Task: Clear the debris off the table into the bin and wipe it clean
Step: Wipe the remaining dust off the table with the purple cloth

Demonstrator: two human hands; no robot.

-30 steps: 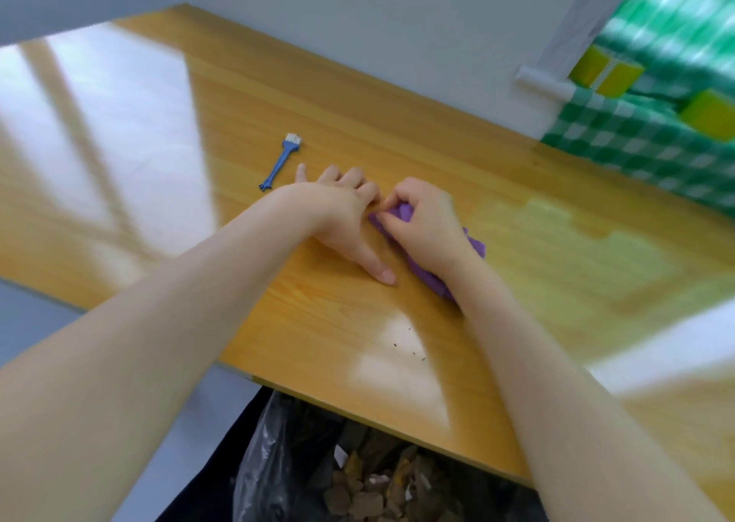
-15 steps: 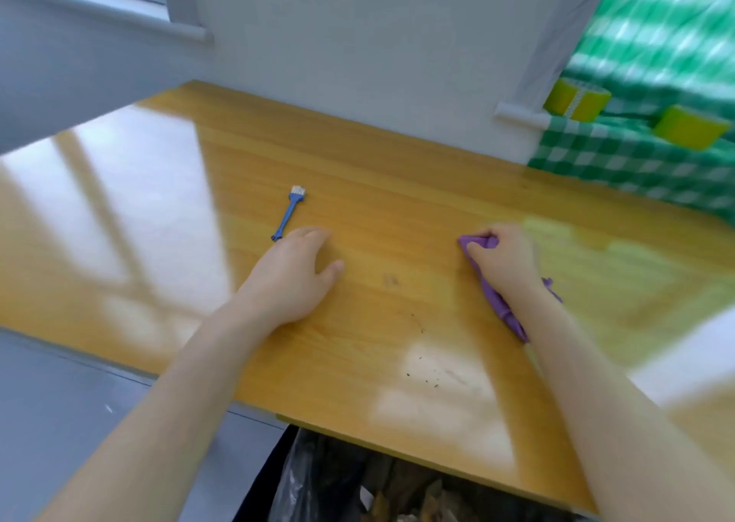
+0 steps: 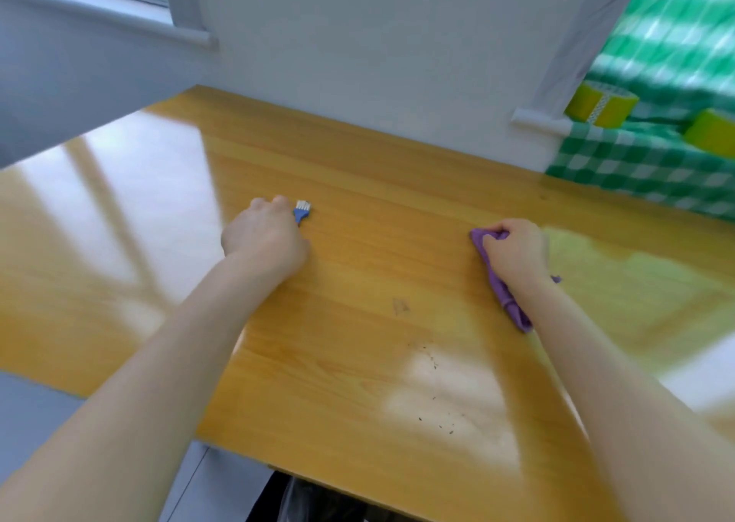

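While your right hand (image 3: 517, 253) clenches the purple cloth (image 3: 507, 303) against the bench (image 3: 378, 243), your left hand (image 3: 264, 243) curls over the blue brush (image 3: 303, 210) (whether it grips cannot be told); debris specks (image 3: 420, 418) dot the near edge.

The left hand (image 3: 264, 239) leaves the purple cloth (image 3: 503, 295) and now curls over the blue brush (image 3: 303, 210) at 10 o'clock; the right hand (image 3: 517, 251) drags the cloth toward 3 o'clock
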